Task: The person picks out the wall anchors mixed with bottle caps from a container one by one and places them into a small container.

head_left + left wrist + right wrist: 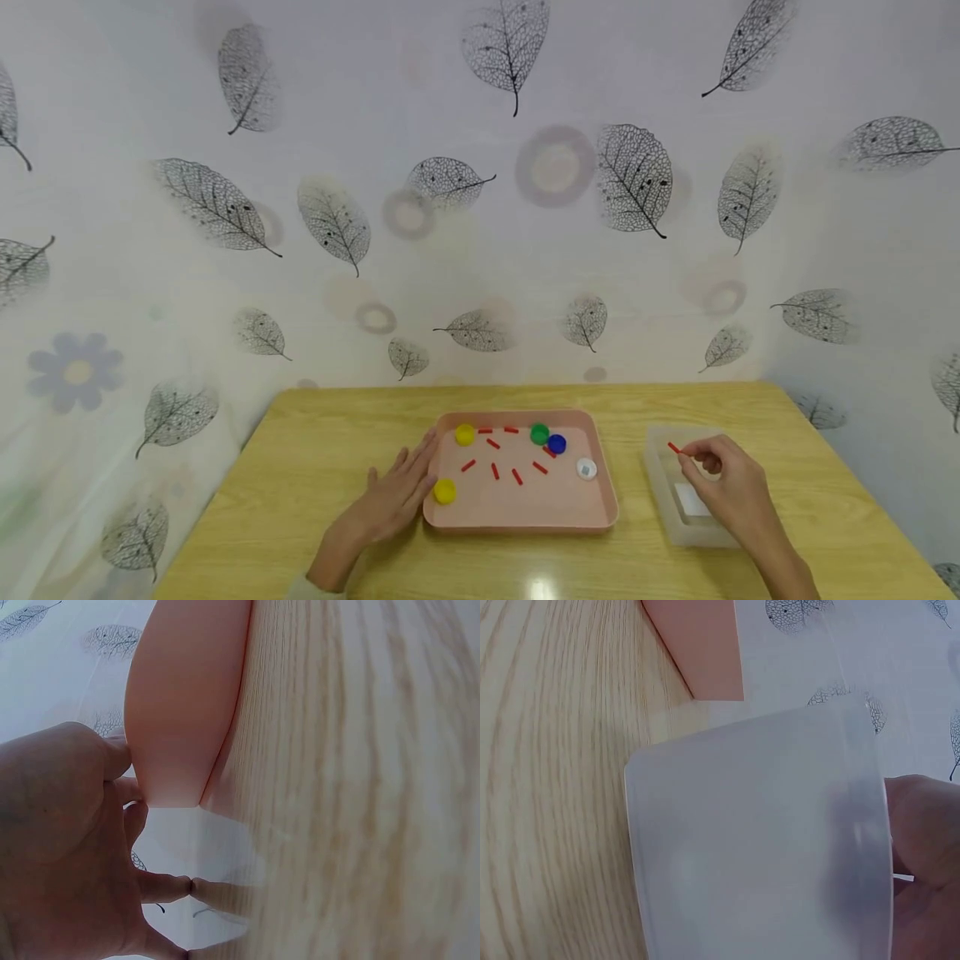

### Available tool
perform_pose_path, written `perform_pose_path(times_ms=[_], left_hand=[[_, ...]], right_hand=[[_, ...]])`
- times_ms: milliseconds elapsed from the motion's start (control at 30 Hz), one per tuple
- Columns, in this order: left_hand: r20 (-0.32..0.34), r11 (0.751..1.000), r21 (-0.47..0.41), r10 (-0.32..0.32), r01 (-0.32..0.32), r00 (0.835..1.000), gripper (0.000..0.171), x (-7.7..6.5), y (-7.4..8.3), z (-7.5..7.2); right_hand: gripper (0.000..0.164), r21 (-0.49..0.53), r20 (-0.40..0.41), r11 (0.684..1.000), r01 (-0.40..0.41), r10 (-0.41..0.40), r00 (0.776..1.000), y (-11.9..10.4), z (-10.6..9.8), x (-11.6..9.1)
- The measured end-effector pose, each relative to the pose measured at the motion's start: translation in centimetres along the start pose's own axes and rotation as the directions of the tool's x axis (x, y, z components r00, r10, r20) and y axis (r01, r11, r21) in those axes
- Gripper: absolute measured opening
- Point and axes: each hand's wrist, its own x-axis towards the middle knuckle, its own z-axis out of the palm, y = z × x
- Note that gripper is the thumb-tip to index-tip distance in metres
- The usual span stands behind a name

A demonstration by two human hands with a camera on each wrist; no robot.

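My right hand [733,492] pinches a small red stick [674,447] between thumb and fingertips, above the translucent plastic bin [662,500]. In the right wrist view the wall of that bin hides most of the hand [928,840] and the stick is out of sight. My left hand [390,502] lies with straight fingers against the left side of the pink tray [521,529]. Several red sticks [517,477] are scattered in the tray. Around them sit two yellow caps [445,492], a green cap [539,434], a blue cap [557,444] and a white cap [587,469].
The wooden table [300,467] carries the tray in the middle and the bin to its right. A white rectangular piece [692,500] lies inside the bin. Behind the table hangs a pale backdrop [480,275] with leaf prints.
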Motion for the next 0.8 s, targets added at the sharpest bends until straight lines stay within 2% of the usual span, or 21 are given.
perform_pose_path(times_ms=[333, 800], left_hand=[[0.015, 1.000, -0.004, -0.020, 0.020, 1.000, 0.056, -0.14, -0.03, 0.07], [0.006, 1.000, -0.005, -0.013, 0.013, 1.000, 0.056, -0.12, 0.16, -0.09]], right_hand=[[0.012, -0.042, 0.076, 0.997, -0.072, 0.075, 0.994, 0.02, 0.08, -0.36], [0.013, -0.074, 0.054, 0.996, -0.050, 0.054, 0.997, -0.03, -0.10, -0.21]])
